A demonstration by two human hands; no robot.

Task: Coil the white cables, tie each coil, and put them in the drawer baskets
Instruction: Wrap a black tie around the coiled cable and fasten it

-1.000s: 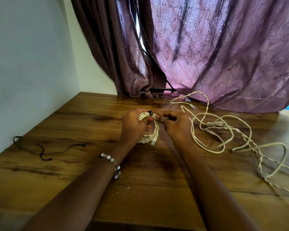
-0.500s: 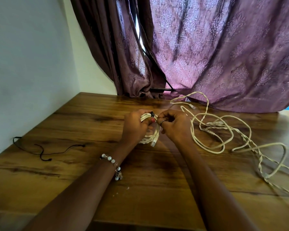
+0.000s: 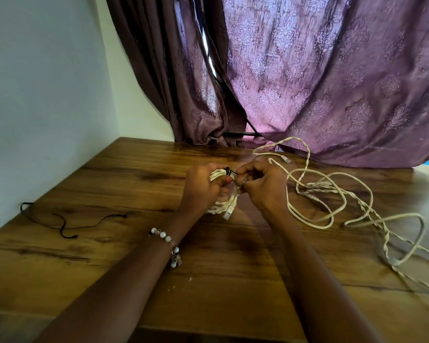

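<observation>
1. On the wooden table (image 3: 134, 280), near its middle, two bare hands meet over a small coil of white cable (image 3: 227, 205).
2. The left hand (image 3: 201, 188) grips the coil, its fingers curled round the top of the loops, with a red thumbnail showing.
3. The bottom of the coil hangs down below that hand and touches the table. A clear plug end pokes out there.
4. A thin black tie (image 3: 227, 171) goes round the top of the coil, right between the two hands.
5. The right hand (image 3: 263, 184) pinches the end of that black tie with curled fingers. It wears a dark ring on one finger.
6. Both hands are close together, almost touching.
7. To the right of the hands, loose white cables (image 3: 332, 194) lie in a messy heap on the table. Some are smooth and some are twisted like rope. One loop lies just beside the right wrist.
8. The heap spreads to the far right edge of the table.
9. A bead bracelet (image 3: 167, 240) sits on the left wrist.
10. Far off to the left, by the white wall (image 3: 47, 95), a thin black cord (image 3: 67, 225) lies loose on the table.
11. Behind the table hangs a purple curtain (image 3: 332, 82) with a flower pattern, and its bottom rests on the back of the table.
12. I can see no drawer or basket from where I stand.
</observation>
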